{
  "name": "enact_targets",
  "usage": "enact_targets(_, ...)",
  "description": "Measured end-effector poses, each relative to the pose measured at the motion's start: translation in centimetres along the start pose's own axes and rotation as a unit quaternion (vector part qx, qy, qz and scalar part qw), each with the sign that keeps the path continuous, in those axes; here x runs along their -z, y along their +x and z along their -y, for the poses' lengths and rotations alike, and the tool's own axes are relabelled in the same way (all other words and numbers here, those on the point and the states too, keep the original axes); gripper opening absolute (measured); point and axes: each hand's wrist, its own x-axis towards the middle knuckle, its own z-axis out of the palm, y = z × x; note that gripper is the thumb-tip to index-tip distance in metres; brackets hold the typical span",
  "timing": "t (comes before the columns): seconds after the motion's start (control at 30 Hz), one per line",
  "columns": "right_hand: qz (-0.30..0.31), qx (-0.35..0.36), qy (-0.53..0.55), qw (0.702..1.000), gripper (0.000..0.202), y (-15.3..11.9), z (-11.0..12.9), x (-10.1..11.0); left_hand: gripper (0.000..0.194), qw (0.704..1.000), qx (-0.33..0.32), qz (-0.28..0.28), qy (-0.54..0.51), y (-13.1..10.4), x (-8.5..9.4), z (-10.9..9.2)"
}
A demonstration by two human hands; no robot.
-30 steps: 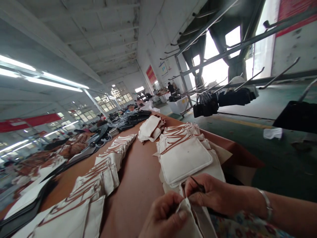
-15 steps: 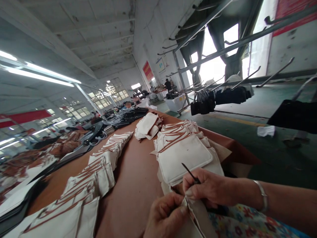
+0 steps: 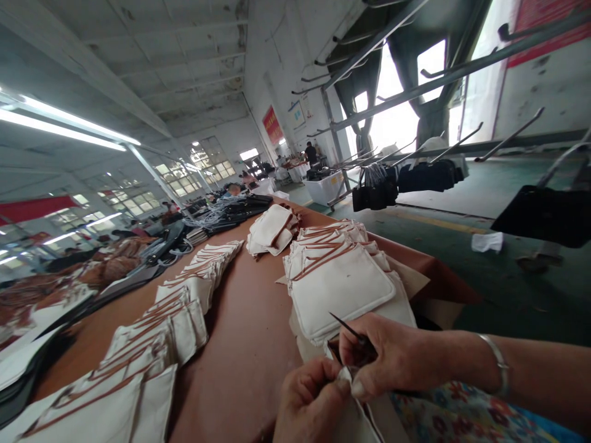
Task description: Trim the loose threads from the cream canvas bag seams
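Observation:
Low in the view, my left hand [image 3: 310,397] pinches the edge of a cream pouch-like bag piece [image 3: 353,424] between thumb and fingers. My right hand [image 3: 390,354] meets it from the right, its thumb at the same edge. A thin, dark pointed tool [image 3: 344,324] sticks out of my right fist toward the upper left; its rear part is mostly hidden, so its exact kind cannot be told. The piece's opening runs downward below my fingers. Just beyond my hands lies a stack of cream bag pieces [image 3: 344,289] with brown trim.
A long overlapping row of cream pieces [image 3: 184,332] lies on the brown tabletop [image 3: 240,357]. A smaller pile [image 3: 270,227] sits farther back. Black bags [image 3: 376,187] hang from a metal rack [image 3: 392,104] at right. Dark bags with grey straps [image 3: 221,215] lie at the far left.
My right hand has shifted slightly, and the pointed tool's tip has moved a little left and down. Both hands stay at the piece's edge. The camera view has turned slightly.

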Motion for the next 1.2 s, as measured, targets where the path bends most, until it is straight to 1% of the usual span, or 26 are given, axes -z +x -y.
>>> enact_targets(0.1, -0.011, -0.023, 0.01, 1.0, 0.024, 0.1, 0.1, 0.1, 0.033, 0.999, 0.008, 0.007, -0.034, 0.4, 0.0, 0.2)
enact_targets(0.23, -0.012, -0.088, 0.06, 0.994, 0.022, -0.1, 0.7, 0.0, 0.028, 0.998, 0.02, 0.021, -0.064, 0.7, 0.1, 0.2)
enact_targets(0.3, -0.015, -0.089, 0.064, 0.994, 0.02, -0.2, 0.9, -0.1, 0.027, 0.998, 0.026, 0.03, -0.057, 0.9, 0.2, 0.2)
enact_targets(0.37, -0.02, -0.078, 0.047, 0.996, 0.018, -0.2, 0.9, -0.2, 0.029, 0.998, 0.023, 0.033, -0.038, 1.0, 0.2, 0.2)
enact_targets(0.47, -0.028, -0.06, -0.005, 0.998, 0.013, -0.3, 0.9, -0.2, 0.041, 0.999, -0.027, 0.04, 0.003, 1.1, 0.2, 0.2)
enact_targets(0.53, -0.056, -0.011, -0.07, 0.996, 0.012, -0.6, 1.2, 0.2, 0.046, 0.997, -0.048, 0.055, 0.015, 1.1, 0.1, 0.3)
enact_targets(0.57, -0.076, 0.023, -0.107, 0.991, 0.012, -1.0, 1.4, 0.4, 0.047, 0.997, -0.047, 0.059, 0.013, 1.0, 0.2, 0.4)
enact_targets(0.6, -0.096, 0.054, -0.138, 0.984, 0.015, -1.4, 1.7, 0.8, 0.047, 0.997, -0.04, 0.06, 0.007, 1.0, 0.2, 0.5)
enact_targets(0.63, -0.113, 0.076, -0.156, 0.978, 0.021, -2.0, 2.1, 1.1, 0.047, 0.998, -0.033, 0.057, -0.002, 0.9, 0.2, 0.6)
enact_targets(0.67, -0.118, 0.081, -0.157, 0.977, 0.031, -2.7, 2.5, 1.4, 0.047, 0.998, -0.028, 0.053, -0.01, 0.9, 0.3, 0.7)
enact_targets(0.7, -0.106, 0.068, -0.141, 0.982, 0.04, -3.4, 2.8, 1.7, 0.047, 0.998, -0.025, 0.048, -0.016, 0.8, 0.3, 0.8)
enact_targets(0.77, -0.038, -0.001, -0.075, 0.996, 0.05, -4.9, 3.3, 2.0, 0.045, 0.999, -0.023, 0.041, -0.027, 0.8, 0.3, 0.8)
enact_targets(0.83, 0.039, -0.091, -0.021, 0.995, 0.049, -6.2, 3.4, 1.9, 0.044, 0.998, -0.028, 0.039, -0.034, 0.8, 0.2, 0.6)
enact_targets(0.87, 0.062, -0.131, -0.004, 0.989, 0.046, -6.7, 3.3, 1.7, 0.043, 0.998, -0.03, 0.04, -0.037, 0.8, 0.0, 0.5)
enact_targets(0.93, 0.065, -0.18, 0.015, 0.981, 0.039, -7.3, 2.8, 1.4, 0.041, 0.998, -0.03, 0.045, -0.036, 0.9, -0.3, 0.1)
enact_targets(1.0, 0.055, -0.206, 0.03, 0.977, 0.034, -7.6, 2.4, 1.3, 0.041, 0.998, -0.028, 0.046, -0.027, 0.9, -0.7, -0.2)
enact_targets(1.1, 0.058, -0.219, 0.033, 0.973, 0.029, -7.5, 2.2, 1.5, 0.04, 0.998, -0.037, 0.042, 0.005, 1.0, -1.1, -0.4)
enact_targets(1.2, 0.053, -0.229, 0.008, 0.972, 0.026, -7.5, 2.3, 1.8, 0.042, 0.998, -0.043, 0.035, 0.033, 1.0, -1.4, -0.5)
